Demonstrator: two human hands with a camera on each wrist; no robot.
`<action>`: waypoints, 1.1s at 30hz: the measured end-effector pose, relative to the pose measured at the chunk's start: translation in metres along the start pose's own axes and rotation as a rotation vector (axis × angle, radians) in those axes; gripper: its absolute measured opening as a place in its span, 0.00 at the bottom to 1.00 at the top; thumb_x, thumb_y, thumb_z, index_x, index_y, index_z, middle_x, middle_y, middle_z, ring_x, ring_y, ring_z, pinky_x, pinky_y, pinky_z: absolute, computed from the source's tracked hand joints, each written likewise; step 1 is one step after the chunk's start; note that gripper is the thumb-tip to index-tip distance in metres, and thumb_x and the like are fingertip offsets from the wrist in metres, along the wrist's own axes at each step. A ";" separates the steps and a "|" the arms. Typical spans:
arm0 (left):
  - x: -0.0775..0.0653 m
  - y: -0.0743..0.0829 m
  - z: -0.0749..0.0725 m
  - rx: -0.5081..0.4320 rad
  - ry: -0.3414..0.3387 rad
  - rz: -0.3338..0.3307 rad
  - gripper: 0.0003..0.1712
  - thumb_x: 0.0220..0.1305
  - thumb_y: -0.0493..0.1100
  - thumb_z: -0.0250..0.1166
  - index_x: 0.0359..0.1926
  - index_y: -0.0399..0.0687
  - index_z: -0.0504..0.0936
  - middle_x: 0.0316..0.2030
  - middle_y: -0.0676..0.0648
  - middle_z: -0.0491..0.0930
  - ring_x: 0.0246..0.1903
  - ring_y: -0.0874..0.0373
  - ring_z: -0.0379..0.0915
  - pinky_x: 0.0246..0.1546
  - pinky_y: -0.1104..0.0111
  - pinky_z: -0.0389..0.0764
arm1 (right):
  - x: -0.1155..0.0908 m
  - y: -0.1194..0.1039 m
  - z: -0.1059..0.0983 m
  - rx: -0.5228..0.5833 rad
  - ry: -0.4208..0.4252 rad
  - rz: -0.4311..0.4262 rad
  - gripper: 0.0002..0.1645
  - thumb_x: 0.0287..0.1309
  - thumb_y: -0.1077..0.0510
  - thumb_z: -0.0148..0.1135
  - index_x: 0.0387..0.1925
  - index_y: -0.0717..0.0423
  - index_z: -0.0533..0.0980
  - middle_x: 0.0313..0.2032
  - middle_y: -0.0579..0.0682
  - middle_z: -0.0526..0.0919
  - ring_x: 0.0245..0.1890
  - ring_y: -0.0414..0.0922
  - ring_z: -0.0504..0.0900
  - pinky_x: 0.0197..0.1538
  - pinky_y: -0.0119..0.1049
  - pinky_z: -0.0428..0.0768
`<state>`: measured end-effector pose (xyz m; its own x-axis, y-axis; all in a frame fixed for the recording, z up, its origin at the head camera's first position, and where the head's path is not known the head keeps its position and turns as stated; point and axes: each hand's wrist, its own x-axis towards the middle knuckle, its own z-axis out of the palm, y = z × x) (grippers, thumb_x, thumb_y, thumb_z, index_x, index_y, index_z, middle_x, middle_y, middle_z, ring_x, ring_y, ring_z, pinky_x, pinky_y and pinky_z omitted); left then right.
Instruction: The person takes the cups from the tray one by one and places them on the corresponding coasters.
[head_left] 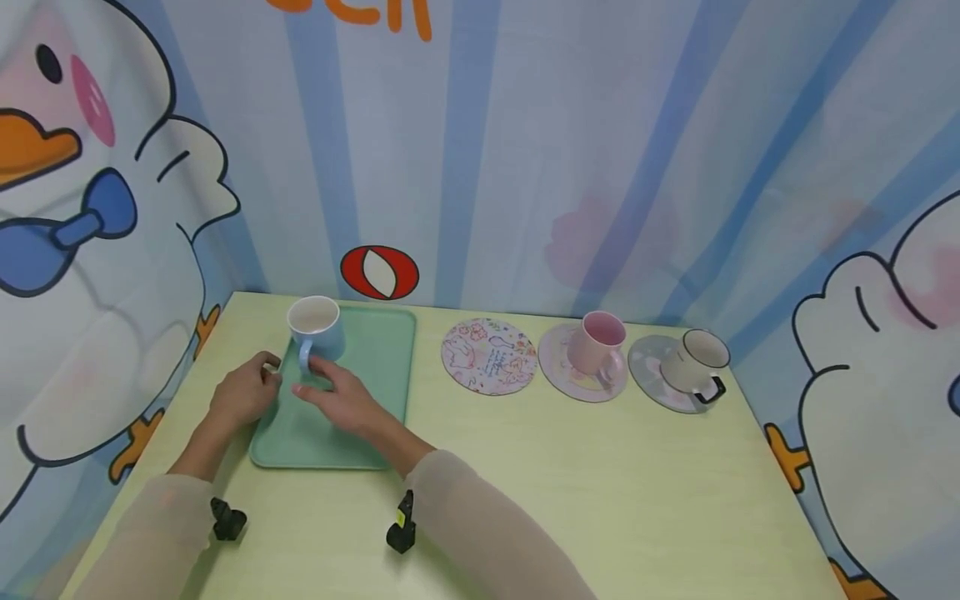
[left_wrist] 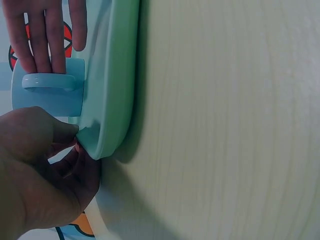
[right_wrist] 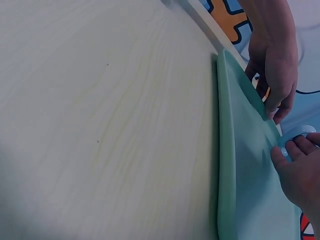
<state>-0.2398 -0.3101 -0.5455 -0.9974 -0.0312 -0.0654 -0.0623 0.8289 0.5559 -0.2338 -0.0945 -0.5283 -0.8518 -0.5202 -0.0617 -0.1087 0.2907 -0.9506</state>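
On the table's left side lies a mint-green tray (head_left: 360, 433). A light blue mug (head_left: 327, 340) stands upright toward its far left corner, its handle turned to the near side. My left hand (head_left: 243, 392) pinches the tray's left edge; in the left wrist view the thumb (left_wrist: 65, 131) lies over the rim, with fingers beneath. My right hand (head_left: 343, 402) reaches over the tray with fairly straight fingers, fingertips right at the mug's handle (left_wrist: 49, 81). Its thumb (left_wrist: 78, 30) stays apart from the handle.
Right of the tray, a round patterned coaster (head_left: 489, 357) lies bare. Beside it, a pink mug (head_left: 595, 343) stands on a pink coaster (head_left: 558, 379). Farther right, a white mug (head_left: 690, 362) with a black handle sits on a grey coaster (head_left: 652, 375). A printed curtain (head_left: 510, 167) hangs behind the table.
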 end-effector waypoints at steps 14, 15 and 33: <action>0.000 0.002 0.001 -0.006 0.014 0.008 0.20 0.79 0.42 0.51 0.62 0.32 0.73 0.42 0.33 0.81 0.34 0.44 0.77 0.34 0.53 0.74 | 0.007 0.009 -0.013 0.074 0.116 -0.020 0.23 0.74 0.49 0.65 0.61 0.58 0.79 0.51 0.44 0.84 0.52 0.36 0.79 0.52 0.34 0.78; 0.000 0.002 0.002 -0.005 0.013 0.006 0.20 0.80 0.42 0.51 0.62 0.32 0.73 0.42 0.33 0.81 0.34 0.44 0.77 0.34 0.53 0.74 | 0.007 0.010 -0.015 0.080 0.121 -0.024 0.21 0.74 0.50 0.65 0.59 0.59 0.79 0.49 0.45 0.84 0.49 0.36 0.78 0.50 0.33 0.78; 0.001 -0.004 0.003 -0.001 0.006 0.001 0.21 0.80 0.43 0.50 0.63 0.33 0.72 0.44 0.32 0.82 0.34 0.44 0.77 0.34 0.54 0.74 | 0.000 0.021 -0.020 0.095 0.076 -0.040 0.16 0.80 0.53 0.56 0.35 0.58 0.75 0.25 0.47 0.77 0.28 0.46 0.82 0.34 0.33 0.79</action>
<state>-0.2403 -0.3120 -0.5508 -0.9976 -0.0338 -0.0599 -0.0615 0.8283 0.5570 -0.2462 -0.0724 -0.5426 -0.8845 -0.4666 -0.0039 -0.0972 0.1924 -0.9765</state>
